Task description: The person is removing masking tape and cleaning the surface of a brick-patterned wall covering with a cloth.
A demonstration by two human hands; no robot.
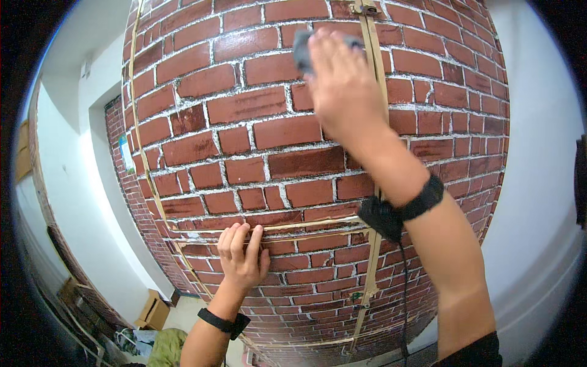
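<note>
Before me stands a cabinet front (293, 169) covered in red brick-pattern paper. My right hand (344, 87), blurred, presses a grey cloth (302, 52) flat against its upper part, just left of the vertical gap between panels. Most of the cloth is hidden under the palm and fingers. Lower down, my left hand (243, 257) rests on the horizontal ledge (302, 225), fingertips on its edge and nothing visible in the grip. Black straps circle both wrists, and the right one carries a black box (380, 219) with a cable hanging down.
A metal latch (365, 8) sits at the top of the vertical gap. White walls flank the cabinet. On the floor at lower left are a cardboard box (153, 311) and a green cloth bundle (167, 346). A paper sheet (124, 153) hangs on the brick-pattern surface behind.
</note>
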